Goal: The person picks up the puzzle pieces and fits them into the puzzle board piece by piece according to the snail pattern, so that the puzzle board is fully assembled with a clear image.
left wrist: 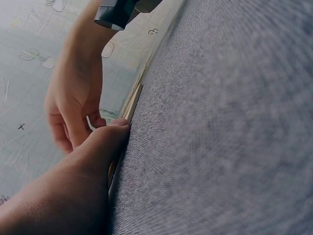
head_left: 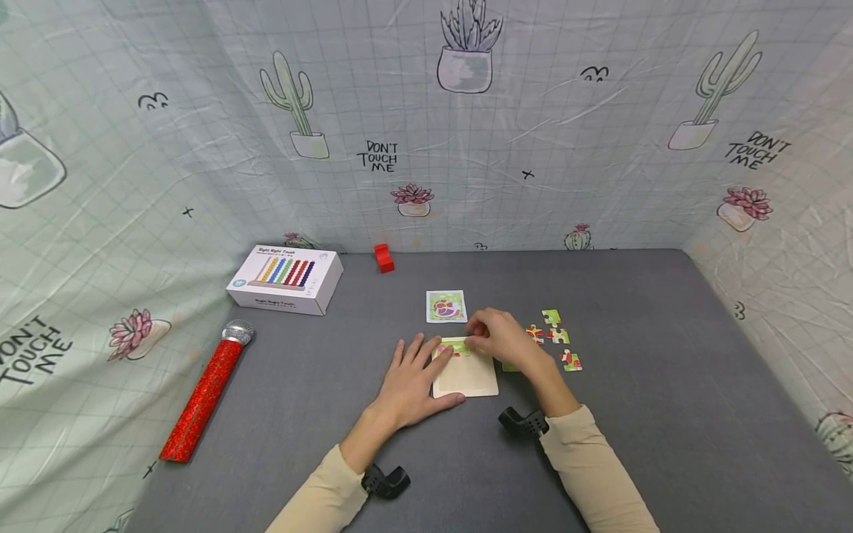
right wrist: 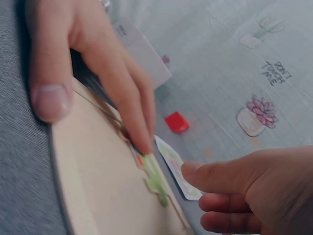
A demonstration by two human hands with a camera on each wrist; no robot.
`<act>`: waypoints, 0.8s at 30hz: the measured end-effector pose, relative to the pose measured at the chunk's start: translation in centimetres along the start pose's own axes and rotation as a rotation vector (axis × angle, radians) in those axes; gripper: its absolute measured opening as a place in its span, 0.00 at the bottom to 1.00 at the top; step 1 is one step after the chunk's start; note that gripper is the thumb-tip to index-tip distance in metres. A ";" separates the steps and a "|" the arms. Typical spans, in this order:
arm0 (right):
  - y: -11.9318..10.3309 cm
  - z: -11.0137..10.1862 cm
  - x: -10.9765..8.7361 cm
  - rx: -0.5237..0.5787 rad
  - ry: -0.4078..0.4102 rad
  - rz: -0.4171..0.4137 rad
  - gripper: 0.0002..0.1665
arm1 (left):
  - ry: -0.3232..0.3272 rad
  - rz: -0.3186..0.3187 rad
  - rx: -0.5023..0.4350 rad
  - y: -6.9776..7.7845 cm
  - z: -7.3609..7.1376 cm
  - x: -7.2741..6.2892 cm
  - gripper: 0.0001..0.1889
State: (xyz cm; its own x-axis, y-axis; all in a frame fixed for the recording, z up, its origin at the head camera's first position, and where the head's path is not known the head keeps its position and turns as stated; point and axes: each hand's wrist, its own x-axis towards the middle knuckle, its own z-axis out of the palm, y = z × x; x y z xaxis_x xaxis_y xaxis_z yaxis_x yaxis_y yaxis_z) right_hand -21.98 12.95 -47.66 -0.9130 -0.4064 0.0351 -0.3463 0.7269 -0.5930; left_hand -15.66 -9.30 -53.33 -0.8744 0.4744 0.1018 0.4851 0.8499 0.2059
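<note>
A pale wooden puzzle board [head_left: 469, 379] lies flat on the grey table. Along its far edge sit joined green puzzle pieces [right wrist: 156, 181] with some red and pink. My left hand [head_left: 412, 385] rests on the board's left side, fingers spread. Its fingertips touch the fitted pieces and its thumb lies along the near edge. Over the far right corner is my right hand [head_left: 501, 339], its fingers bent; whether a piece is between thumb and fingertips is hidden. Loose puzzle pieces [head_left: 558, 336] are scattered to the right, one partly under the right wrist.
Beyond the board lies a small picture card [head_left: 446, 306]. Farther back are a red block [head_left: 383, 258] and a white box [head_left: 286, 280]. A red glittery microphone [head_left: 206, 392] lies at the left. Printed cloth [head_left: 506, 133] hangs behind the table.
</note>
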 end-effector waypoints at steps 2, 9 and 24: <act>0.4 -0.4 -0.1 0.006 0.021 0.000 0.13 | 0.002 0.001 0.001 0.0 0.0 0.0 0.45; 1.9 -1.9 -0.5 0.018 0.088 0.041 0.15 | 0.013 0.002 0.001 0.0 0.1 0.0 0.45; 4.8 -4.4 -1.7 0.037 0.178 0.172 0.21 | 0.007 0.004 -0.003 0.0 0.0 0.0 0.46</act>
State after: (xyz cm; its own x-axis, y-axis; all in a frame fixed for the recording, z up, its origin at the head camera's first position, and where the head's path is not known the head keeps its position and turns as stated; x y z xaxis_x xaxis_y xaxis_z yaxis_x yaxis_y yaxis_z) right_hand -23.05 19.53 -47.00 -0.9826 -0.1722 0.0703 -0.1775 0.7550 -0.6312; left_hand -15.63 -9.30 -53.30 -0.8723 0.4764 0.1099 0.4889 0.8471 0.2082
